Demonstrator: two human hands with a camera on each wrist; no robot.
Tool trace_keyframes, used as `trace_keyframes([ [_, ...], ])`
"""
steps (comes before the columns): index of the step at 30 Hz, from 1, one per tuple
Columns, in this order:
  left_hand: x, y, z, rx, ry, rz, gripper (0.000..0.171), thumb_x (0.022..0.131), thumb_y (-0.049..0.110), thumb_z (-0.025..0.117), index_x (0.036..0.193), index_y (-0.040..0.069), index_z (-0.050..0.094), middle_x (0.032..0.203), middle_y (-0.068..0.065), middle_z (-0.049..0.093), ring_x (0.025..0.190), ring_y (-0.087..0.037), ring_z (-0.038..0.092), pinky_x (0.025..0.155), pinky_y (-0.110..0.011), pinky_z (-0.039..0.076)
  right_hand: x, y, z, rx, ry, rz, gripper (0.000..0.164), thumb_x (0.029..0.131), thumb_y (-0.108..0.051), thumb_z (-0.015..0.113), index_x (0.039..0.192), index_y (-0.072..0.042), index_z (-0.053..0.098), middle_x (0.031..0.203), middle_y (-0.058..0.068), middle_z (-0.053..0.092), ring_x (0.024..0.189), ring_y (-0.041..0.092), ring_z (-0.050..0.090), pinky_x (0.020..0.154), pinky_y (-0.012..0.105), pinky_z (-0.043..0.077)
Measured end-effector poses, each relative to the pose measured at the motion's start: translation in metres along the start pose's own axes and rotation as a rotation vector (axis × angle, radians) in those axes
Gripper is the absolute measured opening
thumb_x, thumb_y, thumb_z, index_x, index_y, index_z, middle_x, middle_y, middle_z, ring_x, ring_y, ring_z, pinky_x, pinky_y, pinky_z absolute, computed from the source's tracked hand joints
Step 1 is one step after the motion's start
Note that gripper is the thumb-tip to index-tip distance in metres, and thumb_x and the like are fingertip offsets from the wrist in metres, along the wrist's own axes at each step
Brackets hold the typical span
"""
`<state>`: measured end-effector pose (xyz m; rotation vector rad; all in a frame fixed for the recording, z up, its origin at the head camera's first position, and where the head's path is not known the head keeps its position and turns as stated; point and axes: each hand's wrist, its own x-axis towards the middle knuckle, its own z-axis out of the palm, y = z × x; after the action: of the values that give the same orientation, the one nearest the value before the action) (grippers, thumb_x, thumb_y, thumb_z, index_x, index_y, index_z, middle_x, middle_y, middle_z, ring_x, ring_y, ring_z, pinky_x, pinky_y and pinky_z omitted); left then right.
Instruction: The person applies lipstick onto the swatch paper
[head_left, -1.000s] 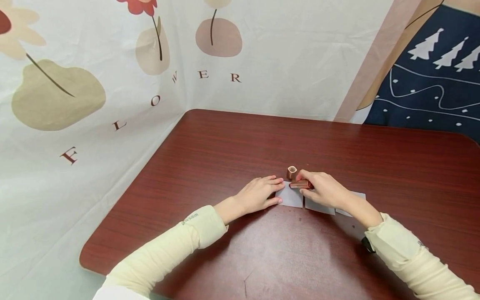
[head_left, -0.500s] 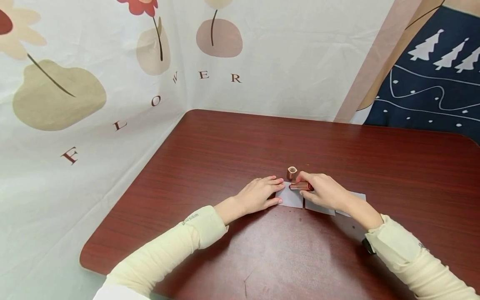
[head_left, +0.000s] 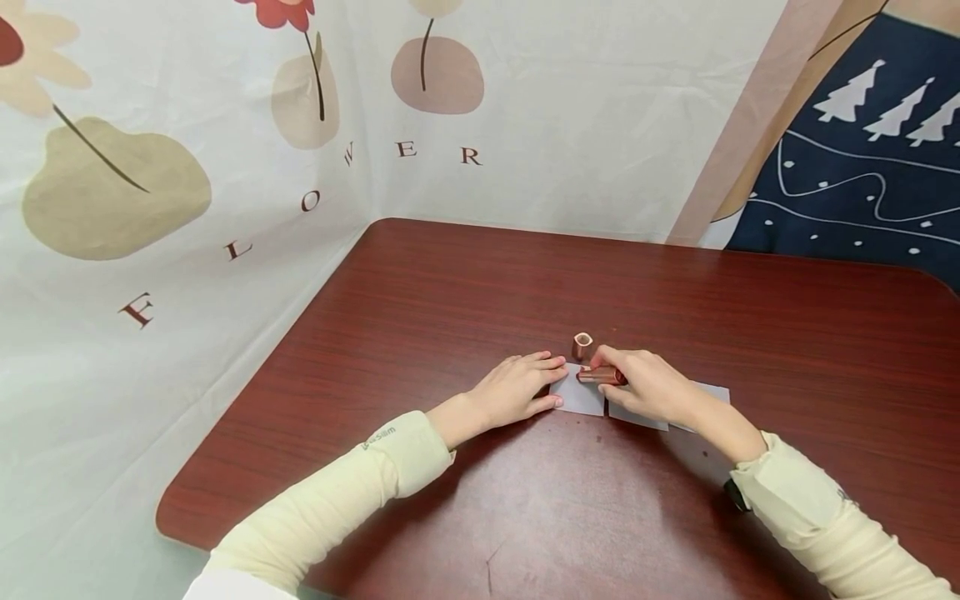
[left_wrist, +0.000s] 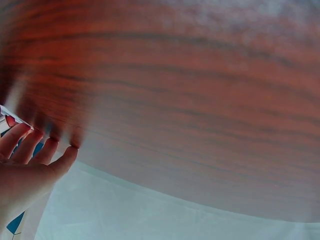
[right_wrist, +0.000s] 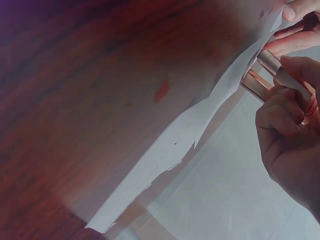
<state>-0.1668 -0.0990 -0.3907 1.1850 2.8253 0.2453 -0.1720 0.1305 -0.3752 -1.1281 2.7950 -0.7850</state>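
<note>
In the head view, a lipstick [head_left: 599,377] in a rose-gold tube lies level in the grip of my right hand [head_left: 654,387], its red tip pointing left at a small white sheet of paper [head_left: 581,402]. My left hand [head_left: 516,390] lies flat with fingers spread, fingertips on the paper's left edge. Behind the sheet the lipstick's cap [head_left: 582,346] stands upright, its hollow end up. The right wrist view shows thumb and fingers pinching the tube [right_wrist: 286,80], close to the cap [right_wrist: 256,85]. The left wrist view catches the left fingers [left_wrist: 46,152] at its edge.
Two more white sheets lie in a row to the right, a middle one [head_left: 637,415] and a farther one [head_left: 717,392] partly under the right forearm. All rest on a dark red wooden table [head_left: 480,275]. A printed cloth [head_left: 570,167] hangs behind it.
My right hand and the lipstick have shifted slightly toward me over the paper. The left hand, the sheets and the cap have stayed in place.
</note>
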Motion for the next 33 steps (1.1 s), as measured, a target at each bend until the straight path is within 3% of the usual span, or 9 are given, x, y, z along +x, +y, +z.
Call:
trace_keyframes([
  [12,0.0,0.0002,0.0005,-0.007,-0.006,-0.009,0.049,0.094,0.037,0.053,0.135,0.011,0.051,0.141,-0.002,0.042,0.132,-0.021,0.035,0.1,-0.045,0.034,-0.0018,-0.0008,-0.0005,0.001,0.0,0.002,0.025,0.079,-0.004,0.07,0.101,-0.007,0.058,0.06,-0.008,0.041,0.05,0.005,0.032,0.044,0.023,0.028],
  [28,0.0008,-0.0007,0.0036,0.016,0.007,0.001,0.049,0.094,0.038,0.054,0.134,0.01,0.052,0.141,-0.002,0.043,0.131,-0.022,0.036,0.1,-0.043,0.035,-0.0045,-0.0026,-0.0011,0.001,-0.012,0.011,0.024,0.079,-0.005,0.071,0.099,-0.009,0.059,0.068,-0.008,0.05,0.053,0.006,0.038,0.047,0.024,0.033],
  [33,0.0006,-0.0001,0.0028,0.01,0.0,-0.006,0.049,0.094,0.038,0.054,0.134,0.011,0.052,0.141,-0.001,0.043,0.131,-0.022,0.036,0.1,-0.044,0.035,-0.0054,-0.0038,-0.0017,0.005,-0.026,0.023,0.025,0.079,-0.006,0.071,0.101,-0.009,0.059,0.062,-0.008,0.044,0.051,0.006,0.036,0.046,0.023,0.032],
])
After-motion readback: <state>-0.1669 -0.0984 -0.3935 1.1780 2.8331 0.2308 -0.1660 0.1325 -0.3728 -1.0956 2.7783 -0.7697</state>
